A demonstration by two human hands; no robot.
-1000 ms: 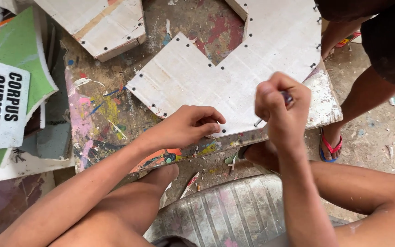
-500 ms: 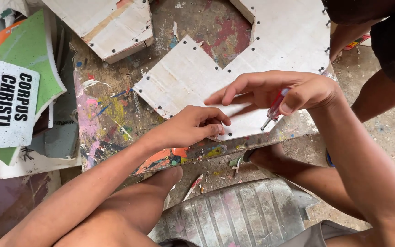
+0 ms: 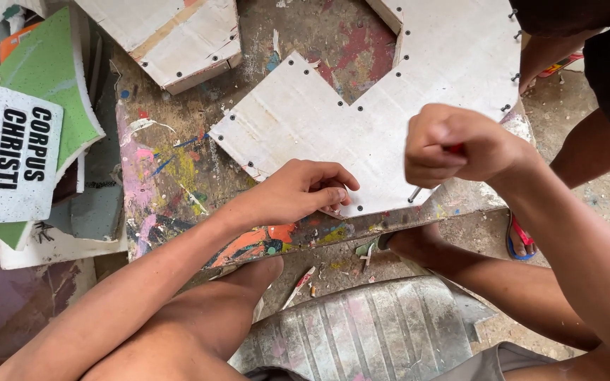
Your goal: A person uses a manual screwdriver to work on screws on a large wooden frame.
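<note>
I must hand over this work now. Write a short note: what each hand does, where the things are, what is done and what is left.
Left hand: flat on the white board, fingertips pressing its near edge.
Right hand: fist shut on a red-handled screwdriver, tip down at the same edge.
Board lies on the paint-stained table.
Done: dark screws sit along most board edges.
Left: the near-edge spot under the tip; whether a screw is there, I cannot tell.

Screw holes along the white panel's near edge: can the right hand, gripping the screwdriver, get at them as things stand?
Probably yes. The right hand holds the screwdriver with its tip already at the white panel near edge. The left hand presses the panel to one side, and nothing covers the nearby holes.
</note>
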